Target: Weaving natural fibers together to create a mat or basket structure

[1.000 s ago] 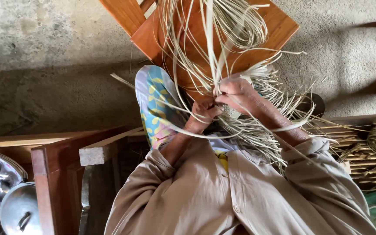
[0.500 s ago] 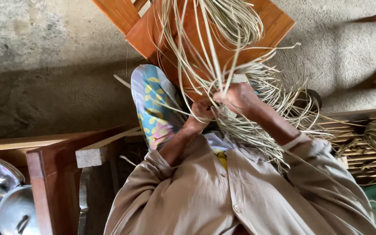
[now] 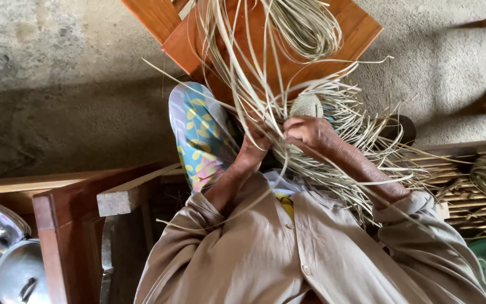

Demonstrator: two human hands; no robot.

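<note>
A: Pale split-cane weaving strands (image 3: 265, 79) are fanning out from between both hands, most of them running beyond the fingertips over the orange-brown wooden chair seat (image 3: 361, 28).

B: Left hand (image 3: 252, 149)?

A: Its fingers are curling shut around a few strands, pinching them just beside the right knuckles.

B: Right hand (image 3: 309, 130)?

A: It is closing over the bundle too, fingers (image 3: 291, 125) bent down and gripping. A small round woven cane start (image 3: 308, 104) is showing just past those fingers, touching them, with loose ends spraying outward around it.

B: Surroundings?

A: A knee in blue fabric with yellow leaf print (image 3: 201, 132) is sitting just beside the left fingers. Beige button-up shirt sleeves (image 3: 417, 236) are covering both forearms behind the wrists. Well apart from the left hand, grey metal pot lids (image 3: 7, 264) are lying by a reddish wooden frame (image 3: 57, 225).
</note>
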